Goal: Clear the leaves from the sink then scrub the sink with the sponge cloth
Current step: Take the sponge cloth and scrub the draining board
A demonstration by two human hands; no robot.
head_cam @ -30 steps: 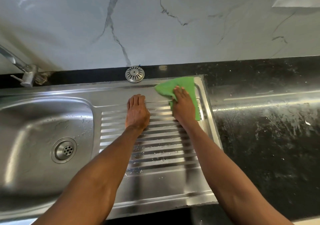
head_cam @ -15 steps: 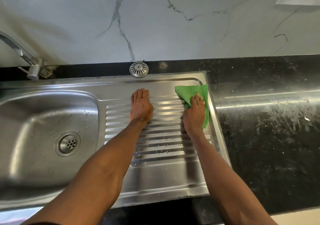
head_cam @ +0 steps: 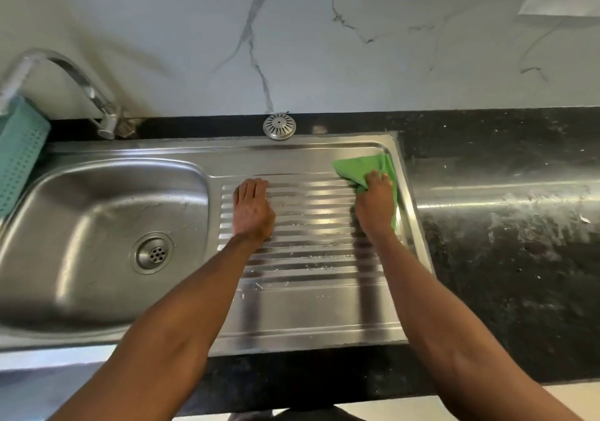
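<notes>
A stainless steel sink has its basin on the left and a ribbed drainboard on the right. My right hand presses a green sponge cloth onto the drainboard's far right corner, fingers curled over it. My left hand lies flat on the ribs near the basin's edge, fingers together, holding nothing. I see no leaves in the basin. The drain shows at the basin's bottom.
A chrome tap curves over the basin at the back left. A teal perforated basket hangs at the left edge. A round metal strainer cap rests behind the sink. Black stone counter with white smears extends right.
My right hand has slid the green cloth rightward along the drainboard's far edge into the corner. My left hand has stayed flat on the ribs. The view has shifted so the tap and basket show.
</notes>
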